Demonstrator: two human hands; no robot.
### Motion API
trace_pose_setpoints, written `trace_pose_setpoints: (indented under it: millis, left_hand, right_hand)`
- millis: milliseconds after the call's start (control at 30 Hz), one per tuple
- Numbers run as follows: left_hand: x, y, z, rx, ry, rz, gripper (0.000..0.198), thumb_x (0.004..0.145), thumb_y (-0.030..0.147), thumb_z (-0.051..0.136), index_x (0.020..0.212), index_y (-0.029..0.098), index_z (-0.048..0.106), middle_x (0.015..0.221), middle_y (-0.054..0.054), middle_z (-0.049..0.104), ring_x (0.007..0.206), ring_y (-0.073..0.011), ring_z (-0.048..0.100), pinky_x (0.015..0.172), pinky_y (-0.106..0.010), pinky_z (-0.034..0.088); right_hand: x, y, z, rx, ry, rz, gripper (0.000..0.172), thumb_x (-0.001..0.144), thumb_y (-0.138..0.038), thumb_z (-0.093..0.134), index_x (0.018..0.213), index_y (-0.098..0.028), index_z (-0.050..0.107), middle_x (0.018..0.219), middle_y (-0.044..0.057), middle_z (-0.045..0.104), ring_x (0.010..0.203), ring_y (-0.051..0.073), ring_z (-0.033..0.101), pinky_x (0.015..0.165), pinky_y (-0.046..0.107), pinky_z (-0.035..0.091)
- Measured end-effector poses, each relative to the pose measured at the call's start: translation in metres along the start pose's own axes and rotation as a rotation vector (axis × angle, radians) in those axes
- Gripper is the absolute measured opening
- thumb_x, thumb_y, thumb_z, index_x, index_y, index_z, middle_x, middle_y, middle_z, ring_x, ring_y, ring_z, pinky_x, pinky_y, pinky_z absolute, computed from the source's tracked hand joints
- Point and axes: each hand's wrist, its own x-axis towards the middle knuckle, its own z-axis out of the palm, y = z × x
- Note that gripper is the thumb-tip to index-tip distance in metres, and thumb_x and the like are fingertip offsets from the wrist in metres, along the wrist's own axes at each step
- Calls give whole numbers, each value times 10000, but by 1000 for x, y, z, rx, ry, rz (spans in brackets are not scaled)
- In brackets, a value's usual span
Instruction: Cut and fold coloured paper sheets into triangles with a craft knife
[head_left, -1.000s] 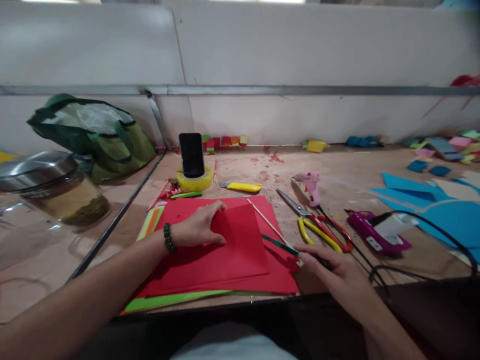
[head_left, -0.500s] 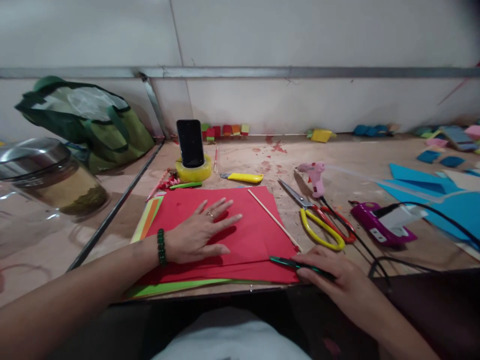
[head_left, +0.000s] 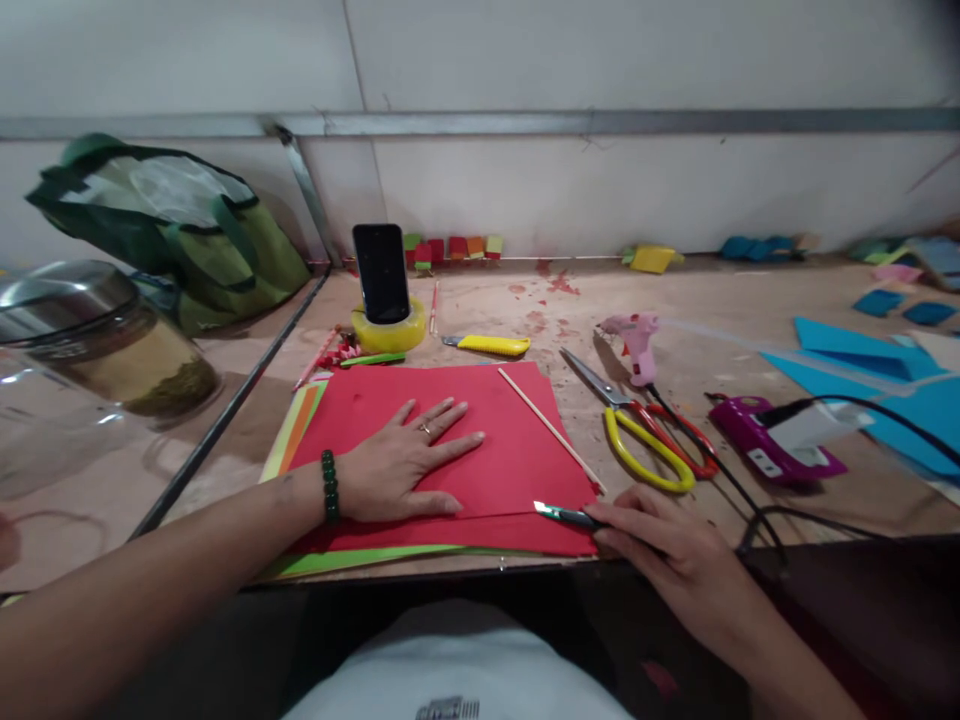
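My left hand [head_left: 409, 462] lies flat with fingers spread on a sheet of red paper [head_left: 442, 395]. A line, like a cut or an edge, runs across the red paper's near part, just below my left thumb. In my right hand [head_left: 652, 535] is a dark green utility knife [head_left: 574, 517], its blade over the right end of that line. Whether the tip touches the paper I cannot tell. A thin wooden stick [head_left: 549, 427] lies slantwise on the paper's right side. Green paper [head_left: 367, 562] and other coloured sheets stick out from beneath.
Scissors [head_left: 649, 450], a pink glue gun [head_left: 636, 345] and a purple power strip [head_left: 757, 440] lie to the right. A yellow cutter [head_left: 493, 345] and a phone [head_left: 381, 272] propped on a tape roll [head_left: 390, 330] are behind. A glass jar [head_left: 142, 365] and green bag [head_left: 247, 270] stand left.
The knife's blade end has tilted and now catches the light, slightly further left. My left hand stays spread in place on the paper. The whole view has shifted slightly.
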Motion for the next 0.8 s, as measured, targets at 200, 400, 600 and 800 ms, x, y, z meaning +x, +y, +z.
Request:
trace_pose_setpoints:
  millis: [200,400,600,800]
  left_hand:
    - [0,-1,1,9,-1,0,742,868,648,418,1489,331,163,1575,-122,53,1440,-326,70,1099,-605,77]
    - [1,0,1,11,1,6,755,862,665,406,1490,321,168,1574,-124,48,1439,-330,67,1097,-612,66]
    - [0,-2,2,5,8,8,754,859,671,405,1489,332,167,1577,-112,32,1439,-332,63,1102,-605,68]
    - [1,-2,3,15,21,6,756,861,661,418,1490,329,161,1577,-116,45,1436,-342,77,1099,-612,77]
  right_hand:
    - [2,-7,2,-11,18,-20,243,922,-331,495,1017,-269,709,822,35,622,757,161,614,647,258,495]
    - [5,-13,5,-61,1,-34,211,924,-307,502,987,-272,700,863,30,617,792,158,607,679,257,486]
    - [5,-15,7,-42,42,-56,207,911,-298,515,972,-263,710,832,25,624,761,155,622,651,247,493]
    - [3,-14,10,-36,52,-93,203,916,-267,515,991,-247,703,837,24,621,748,142,624,649,234,490]
